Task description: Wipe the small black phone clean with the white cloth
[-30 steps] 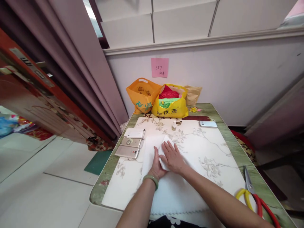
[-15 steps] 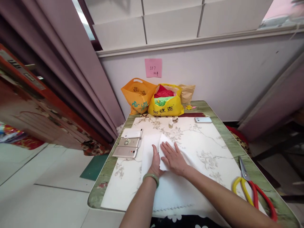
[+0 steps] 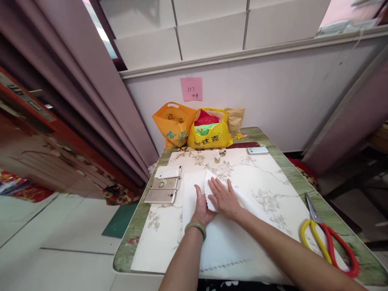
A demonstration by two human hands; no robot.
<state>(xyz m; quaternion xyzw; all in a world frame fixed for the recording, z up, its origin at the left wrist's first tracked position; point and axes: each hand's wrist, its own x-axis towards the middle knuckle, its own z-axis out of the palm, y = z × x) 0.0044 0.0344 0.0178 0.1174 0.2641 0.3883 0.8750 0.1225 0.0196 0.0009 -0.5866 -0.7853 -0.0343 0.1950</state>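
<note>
Nearest the camera, both forearms are reaching forward over the white sheet (image 3: 226, 246), which is lying flat on the floral table cover (image 3: 273, 194) with its scalloped near edge toward the person. On the left wrist a green bangle (image 3: 195, 227) is sitting. Left hand (image 3: 202, 206) is resting on the sheet with its fingers curled at the edge of a folded flap (image 3: 209, 190); whether they are pinching the flap or only touching it cannot be told. Right hand (image 3: 223, 198) is lying palm down on the same flap, fingers spread open and pressing flat, gripping nothing. The two hands are touching each other at the fold.

At the near right edge of the table (image 3: 306, 178), yellow and red scissors (image 3: 325, 238) are lying well apart from the hands, blades pointing away. To the left of the hands, three phones (image 3: 165, 184) are lying in a row, just beside the sheet. Farther out, a small bottle (image 3: 217, 157) is standing near the middle of the cover and another phone (image 3: 257, 150) is lying to its right. At the far end, an orange bag (image 3: 174, 123), a yellow bag (image 3: 210, 135) and a brown paper bag (image 3: 235, 118) are standing against the wall, beneath a pink note (image 3: 191, 89).
</note>
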